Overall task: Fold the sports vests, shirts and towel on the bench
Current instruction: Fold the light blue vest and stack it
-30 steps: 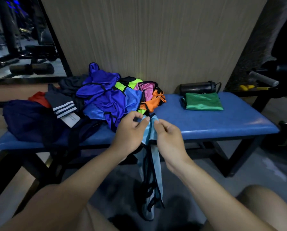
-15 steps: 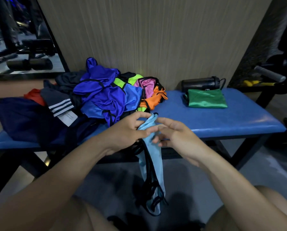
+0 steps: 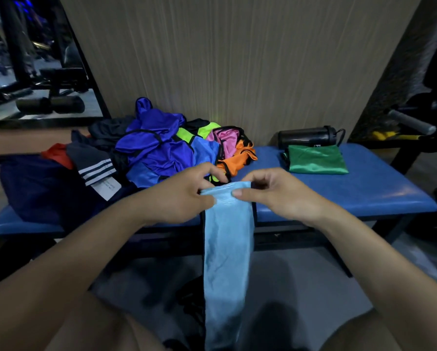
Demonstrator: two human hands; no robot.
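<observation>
Change since earlier frames: both hands have spread apart along the top hem, so the light blue vest (image 3: 226,252), bunched into a twisted rope a second ago, now hangs as a flat, narrow band.
Key relation: vest's long axis runs vertically, from the hem pinched at worktop (image 3: 339,196) height down past the front edge toward the floor; the hands sit at its two upper corners, equally near, left corner to left hand, right corner to right.
Left hand (image 3: 184,196): fingers curled, pinching the upper left corner of the hem.
Right hand (image 3: 275,196): thumb and forefinger pinching the upper right corner; remaining fingers loosely bent, touching nothing visible.
Task items: unfolded pile of vests and shirts (image 3: 161,150) heaped on the worktop's left half, just behind the left hand; folded green vest (image 3: 316,162) lying flat at right, well apart from the pile.
Other: black bottle (image 3: 307,136) on its side behind the green vest.
Judged step: hem straightened, likely ahead of laying the vest flat for folding.
</observation>
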